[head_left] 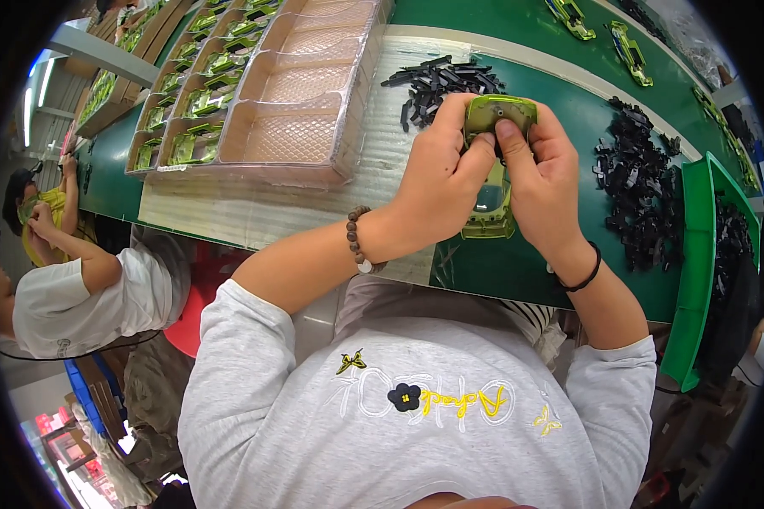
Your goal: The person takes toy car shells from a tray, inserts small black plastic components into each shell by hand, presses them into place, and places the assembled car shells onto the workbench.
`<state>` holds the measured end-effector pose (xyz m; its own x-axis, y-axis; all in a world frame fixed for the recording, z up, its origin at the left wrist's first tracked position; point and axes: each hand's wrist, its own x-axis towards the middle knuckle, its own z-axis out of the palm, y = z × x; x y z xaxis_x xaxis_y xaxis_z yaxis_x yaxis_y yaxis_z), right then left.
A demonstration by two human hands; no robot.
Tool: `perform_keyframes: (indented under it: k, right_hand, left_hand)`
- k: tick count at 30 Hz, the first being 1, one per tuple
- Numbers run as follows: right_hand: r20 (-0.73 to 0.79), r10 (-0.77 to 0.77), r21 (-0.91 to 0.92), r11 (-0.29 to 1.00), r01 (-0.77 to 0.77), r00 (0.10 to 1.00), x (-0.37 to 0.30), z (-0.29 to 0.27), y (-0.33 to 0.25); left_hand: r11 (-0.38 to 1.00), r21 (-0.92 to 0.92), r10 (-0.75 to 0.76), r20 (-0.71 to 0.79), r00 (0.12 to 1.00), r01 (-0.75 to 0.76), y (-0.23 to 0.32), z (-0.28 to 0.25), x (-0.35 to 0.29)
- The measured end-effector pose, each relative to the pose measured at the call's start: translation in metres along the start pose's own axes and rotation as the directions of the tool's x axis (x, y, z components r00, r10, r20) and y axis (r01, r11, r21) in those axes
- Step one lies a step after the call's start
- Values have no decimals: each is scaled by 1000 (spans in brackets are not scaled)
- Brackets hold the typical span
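Both my hands hold a shiny lime-green toy car body shell [489, 224] above the table, its length pointing away from me. My left hand [441, 174] wraps the left side, and the thumb presses near the far end. On the opposite side, my right hand [542, 174] grips the shell with its thumb beside the left one. The thumbs and fingers cover the shell's middle. Whether a small part sits under the thumbs cannot be made out. Just beyond my left hand lies a pile of small black plastic parts [441, 81].
A clear-lined divided tray [297, 144] stands left, with green shells [197, 146] in some compartments. Another black parts heap [641, 187] lies right, beside a green bin [696, 280]. More shells [628, 55] rest on the far green surface. Co-workers [93, 288] sit at left.
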<state>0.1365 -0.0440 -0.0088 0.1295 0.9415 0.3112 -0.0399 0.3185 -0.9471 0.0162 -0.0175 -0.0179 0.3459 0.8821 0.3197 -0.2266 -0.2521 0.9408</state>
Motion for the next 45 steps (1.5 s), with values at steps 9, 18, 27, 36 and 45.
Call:
perform_keyframes:
  k: [9,18,27,36,45]
  right_hand:
    - [38,39,59,997,-41,999,2,-3,-2]
    - [15,54,54,997,-55,998,-1,-3,-3]
    - [66,53,-60,997,-49,996,0,-7,-7]
    - [96,18,-91,996,-9,995,-4,-9,-8]
    - [-53,-21,66,998,25,998,-14,2,-6]
  left_hand:
    - [997,-62,-53,12,999,54,3,1,2]
    - [997,-41,-66,23,998,67,3,3,1]
    - [999,-49,7,14,1000,-6,1,2,3]
    - [996,54,67,55,996,-70,5,-1,-1]
    - [998,60,13,50,999,-16,12,5,-4]
